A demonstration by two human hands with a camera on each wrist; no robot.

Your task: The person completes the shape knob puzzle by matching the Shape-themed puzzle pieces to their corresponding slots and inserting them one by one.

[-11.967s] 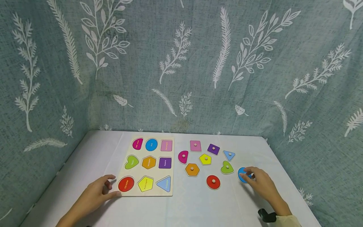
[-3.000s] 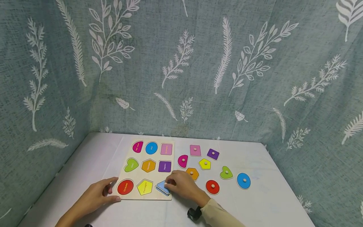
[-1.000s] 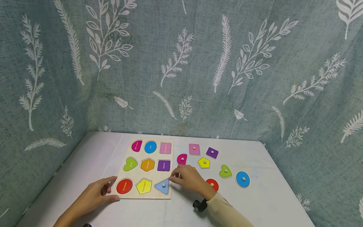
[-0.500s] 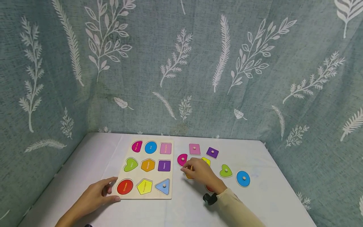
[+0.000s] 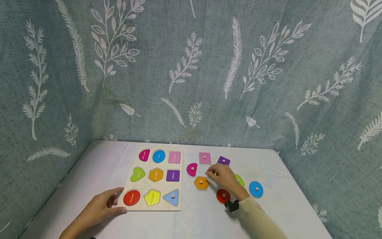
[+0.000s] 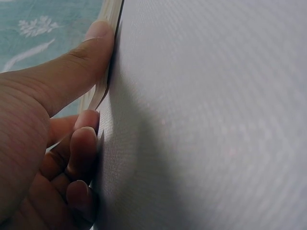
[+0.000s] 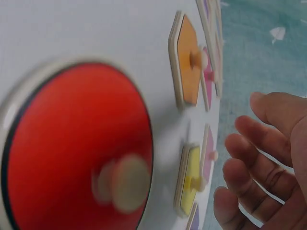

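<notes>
A pale wooden puzzle board (image 5: 140, 205) with printed shapes lies on the table. My left hand (image 5: 99, 205) holds its near left corner; in the left wrist view, the thumb (image 6: 98, 33) lies along the board's edge (image 6: 101, 91) and the other fingers are curled beside the corner. A light blue triangle piece (image 5: 172, 197) with a peg sits in the board's near right recess. My right hand (image 5: 225, 177) hovers over the yellow pentagon piece (image 7: 191, 179), fingers apart and nothing between them. The head view has that piece mostly covered by the hand.
Around the right hand lie an orange hexagon (image 5: 201, 183), a magenta half round (image 5: 192, 169), a pink rectangle (image 5: 204, 158), a purple square (image 5: 223, 160), a green heart (image 5: 239, 180), a red circle (image 5: 223, 196) and a blue oval (image 5: 256, 189). Patterned cloth walls (image 5: 191, 86) surround the table.
The light blue triangle went from the loose pieces into the board, and the right hand let it go. That hand then moved right, past the hexagon, to the pentagon. The left hand stayed.
</notes>
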